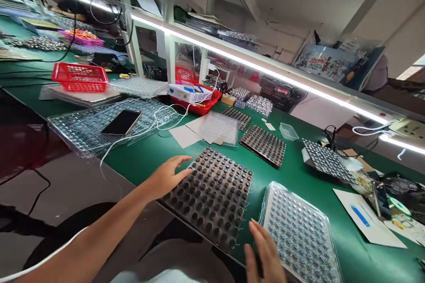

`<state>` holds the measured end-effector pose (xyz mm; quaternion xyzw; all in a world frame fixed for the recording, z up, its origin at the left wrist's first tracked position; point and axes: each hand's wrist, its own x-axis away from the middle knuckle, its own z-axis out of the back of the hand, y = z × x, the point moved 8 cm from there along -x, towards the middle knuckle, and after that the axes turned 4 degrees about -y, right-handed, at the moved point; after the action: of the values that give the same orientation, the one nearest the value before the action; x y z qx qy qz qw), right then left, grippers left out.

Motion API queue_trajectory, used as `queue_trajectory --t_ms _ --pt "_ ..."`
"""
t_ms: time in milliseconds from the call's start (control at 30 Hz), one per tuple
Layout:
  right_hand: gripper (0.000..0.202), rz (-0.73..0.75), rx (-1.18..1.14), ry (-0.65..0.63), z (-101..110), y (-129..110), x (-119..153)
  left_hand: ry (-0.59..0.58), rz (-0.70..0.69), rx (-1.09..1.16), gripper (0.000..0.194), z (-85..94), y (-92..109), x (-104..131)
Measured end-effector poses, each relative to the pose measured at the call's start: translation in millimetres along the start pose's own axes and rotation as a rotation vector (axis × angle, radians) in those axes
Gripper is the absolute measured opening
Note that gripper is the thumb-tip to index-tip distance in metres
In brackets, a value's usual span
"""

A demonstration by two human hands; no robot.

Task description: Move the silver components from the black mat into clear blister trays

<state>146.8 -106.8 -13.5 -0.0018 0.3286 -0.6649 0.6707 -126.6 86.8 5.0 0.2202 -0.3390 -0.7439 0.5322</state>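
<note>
One peg board (212, 191) is laid on the table (139, 166).
The left hand (168, 179) is spread at its left edge, the right hand (265, 254) by the tray (266, 201); nothing is seen gripped. It seems stiff, and is best held by both sides.

- Dark tray (189, 219): lying flat and askew on the green table (149, 159), near edge reaching the table's front edge.
- Black caps (249, 173): standing in even rows across it.
- Clear tray (266, 205): resting to the right, just beside the dark one, corners rounding.
- Silvery round pieces (297, 230): filling it in rows, shining.
</note>
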Motion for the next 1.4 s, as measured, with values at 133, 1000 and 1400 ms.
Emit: queue_trajectory --t_ms 133,1000,1400 --pt "0.057 -0.045 0.161 -0.058 -56.4 -18.0 -1.9 -0.009 0.080 0.055 0.063 -9.2 -56.8 19.0" --pt "0.065 -0.184 0.422 -0.121 -93.3 -1.2 1.1 0.001 0.149 1.051 0.077 -34.0 -40.6 13.6" --pt "0.067 -0.299 -0.134 0.099 -12.5 -39.5 -17.0 -0.102 0.375 1.132 0.073 -19.6 -24.2 23.0"
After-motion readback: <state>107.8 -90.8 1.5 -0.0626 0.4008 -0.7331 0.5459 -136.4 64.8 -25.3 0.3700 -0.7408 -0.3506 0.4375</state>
